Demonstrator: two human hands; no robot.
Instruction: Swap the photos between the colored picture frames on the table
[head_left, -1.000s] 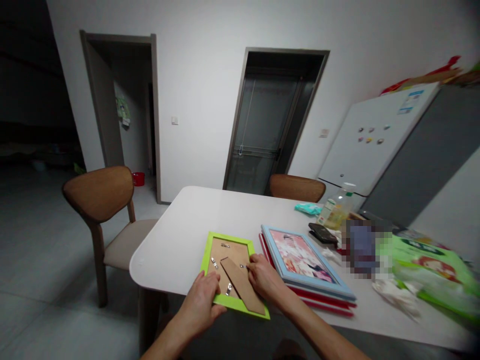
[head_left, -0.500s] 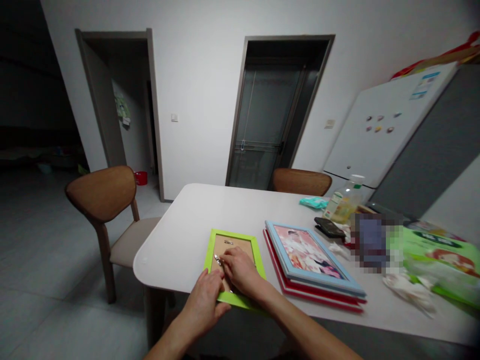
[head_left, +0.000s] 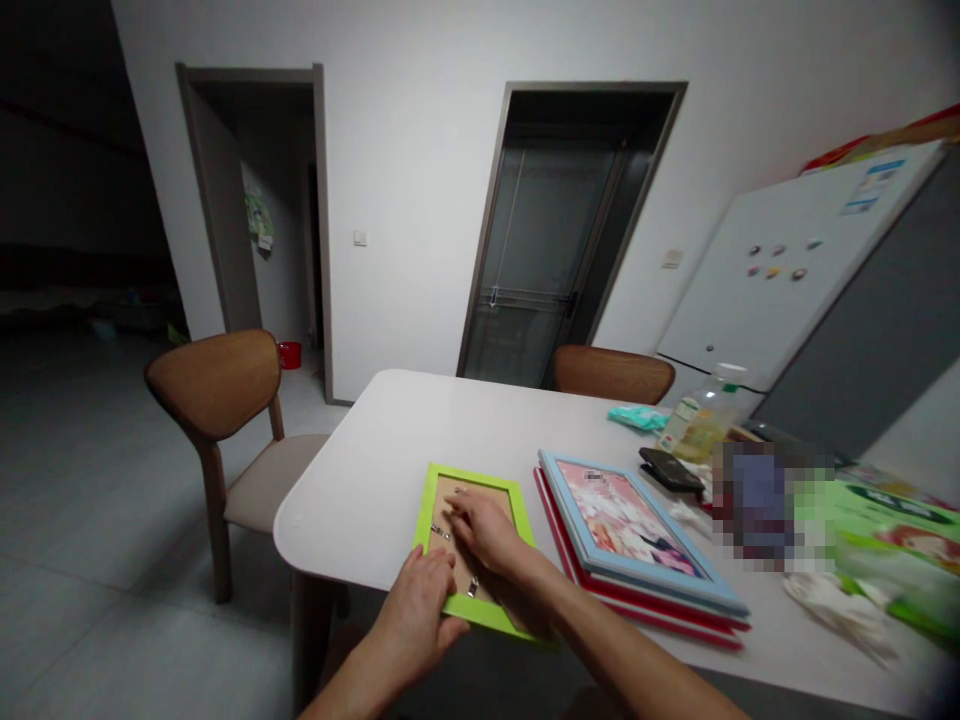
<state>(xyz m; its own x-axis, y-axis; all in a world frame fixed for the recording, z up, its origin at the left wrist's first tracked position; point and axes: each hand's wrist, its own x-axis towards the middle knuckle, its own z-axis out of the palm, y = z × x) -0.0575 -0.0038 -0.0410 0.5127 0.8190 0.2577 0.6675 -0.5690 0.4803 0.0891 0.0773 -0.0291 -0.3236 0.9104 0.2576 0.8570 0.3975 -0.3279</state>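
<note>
Along the white tabletop's near edge [head_left: 360, 572], a lime-green photo frame [head_left: 466, 570] is laid face-down, its rim [head_left: 491, 617] clasped by the left hand [head_left: 420, 598]; whether anything is pinched by the half-curled right hand [head_left: 489, 532] cannot be told. Metal clips [head_left: 472, 587] are best worked gently, rim steadied.

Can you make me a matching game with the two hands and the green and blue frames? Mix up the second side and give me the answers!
Match these:
1. green frame
2. blue frame
3. left hand
4. right hand

With these:
A. reaching over a brown board
B. fitted with metal clips that show
C. lying picture side up
D. at the near left corner of a frame

Right pairs: 1-B, 2-C, 3-D, 4-A
</note>
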